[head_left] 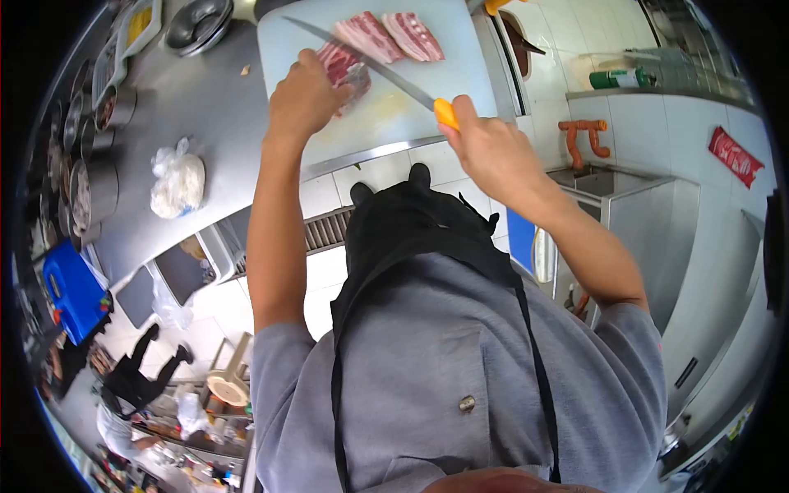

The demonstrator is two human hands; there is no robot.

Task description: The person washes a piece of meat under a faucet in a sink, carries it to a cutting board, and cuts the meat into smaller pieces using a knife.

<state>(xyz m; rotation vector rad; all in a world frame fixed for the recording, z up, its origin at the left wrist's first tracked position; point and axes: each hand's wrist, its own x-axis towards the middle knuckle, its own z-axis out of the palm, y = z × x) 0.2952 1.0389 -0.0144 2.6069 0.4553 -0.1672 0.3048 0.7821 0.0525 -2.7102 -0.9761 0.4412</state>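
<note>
My right hand (497, 152) is wrapped round the yellow handle of a long kitchen knife (394, 78). Its blade runs up and left across raw pork belly on a white cutting board (444, 90). My left hand (306, 100) presses on the near piece of pork belly (352, 76), fingers bent against it, left of the blade. Beyond the blade lie two cut slabs, one pork slab (370, 36) beside another pork slab (413, 37). Where the edge meets the meat is hard to make out.
A tied plastic bag (177, 182) of something white sits on the steel counter (218, 99). Metal bowls (197, 23) and several pots (92, 189) stand at the left. Another person (136, 382) is at lower left, near a stool (230, 384). A steel sink unit (633, 185) is at right.
</note>
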